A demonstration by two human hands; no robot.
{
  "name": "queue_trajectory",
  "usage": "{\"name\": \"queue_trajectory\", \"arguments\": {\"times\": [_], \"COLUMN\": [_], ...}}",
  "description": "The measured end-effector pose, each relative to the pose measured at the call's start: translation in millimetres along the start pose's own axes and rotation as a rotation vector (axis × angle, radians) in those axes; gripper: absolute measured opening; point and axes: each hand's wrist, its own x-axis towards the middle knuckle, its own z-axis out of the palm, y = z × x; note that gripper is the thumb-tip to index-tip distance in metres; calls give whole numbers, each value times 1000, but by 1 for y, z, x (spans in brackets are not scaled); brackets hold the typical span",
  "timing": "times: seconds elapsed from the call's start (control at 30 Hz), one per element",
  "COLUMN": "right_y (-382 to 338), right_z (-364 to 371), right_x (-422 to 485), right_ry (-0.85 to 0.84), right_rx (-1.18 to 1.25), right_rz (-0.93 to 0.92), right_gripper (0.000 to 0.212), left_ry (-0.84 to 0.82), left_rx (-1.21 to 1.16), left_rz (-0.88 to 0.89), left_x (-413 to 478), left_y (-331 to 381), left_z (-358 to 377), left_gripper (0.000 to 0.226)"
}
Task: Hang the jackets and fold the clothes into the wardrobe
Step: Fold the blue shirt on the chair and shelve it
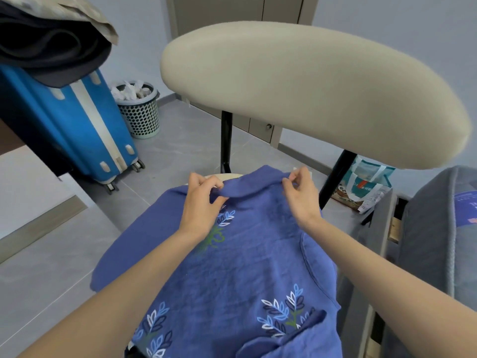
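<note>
A blue shirt with white and light-blue leaf prints lies spread over the seat of a chair, its collar toward the backrest. My left hand pinches the left side of the collar. My right hand pinches the right end of the collar between thumb and fingers. A sleeve hangs off the seat to the left. More dark and beige clothes are piled on top of a suitcase at the upper left.
The chair's beige padded backrest looms just beyond my hands on black legs. A blue suitcase stands at left, a mesh waste bin behind it. A printed bag and grey upholstery are at right.
</note>
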Motion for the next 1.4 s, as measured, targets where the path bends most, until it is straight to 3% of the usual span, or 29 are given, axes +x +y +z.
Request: {"name": "queue_trajectory", "arguments": {"times": [0.1, 0.2, 0.33, 0.4, 0.5, 0.57, 0.63, 0.7, 0.8, 0.9, 1.0, 1.1, 1.23, 1.4], "right_y": [13, 31, 31, 24, 17, 16, 15, 13, 7, 5, 9, 12, 14, 24], "right_z": [-27, -49, -50, -38, -18, -6, 3, 9, 1, -20, -43, -57, -69, -82], "right_x": [-31, -53, -62, -58, -49, -42, -36, -34, -38, -53, -69, -78, -87, -104], "right_ry": [-78, -210, -250, -348, -504, -501, -432, -367, -292, -310, -489, -586, -358, -306], "right_rx": [-148, -379, -417, -397, -468, -485, -407, -331, -229, -336, -685, -888, -687, -458], "right_rz": [19, 62, -42, -45, -21, 61, 191, 251, 74, -62, -16, 58, 143, 260], "right_gripper": [19, 16, 24, 36, 63, 74, 76, 71, 44, 31, 19, 25, 23, 19], "left_ry": [-92, -254, -257, -224, -295, -367, -380, -351, -312, -285, -333, -305, -324, -435], "left_rx": [81, 229, 223, 206, 209, 199, 204, 182, 193, 296, 392, 418, 342, 296], "left_rz": [28, -63, -221, -229, -268, -331, -339, -314, -229, -120, -113, -157, -93, -8], "left_x": [-33, -62, -76, -75, -71, -69, -68, -67, -70, -76, -85, -91, -98, -119], "left_y": [-1, -10, -11, -6, -1, 1, -1, -1, 2, 1, 0, 5, 23, 59], "left_z": [-3, -9, -12, -11, -6, -2, 1, 2, -2, -9, -16, -22, -18, 2], "left_gripper": [33, 33, 31, 27, 58, 70, 57, 29, 6, 23, 46, 48, 33, 18]}}
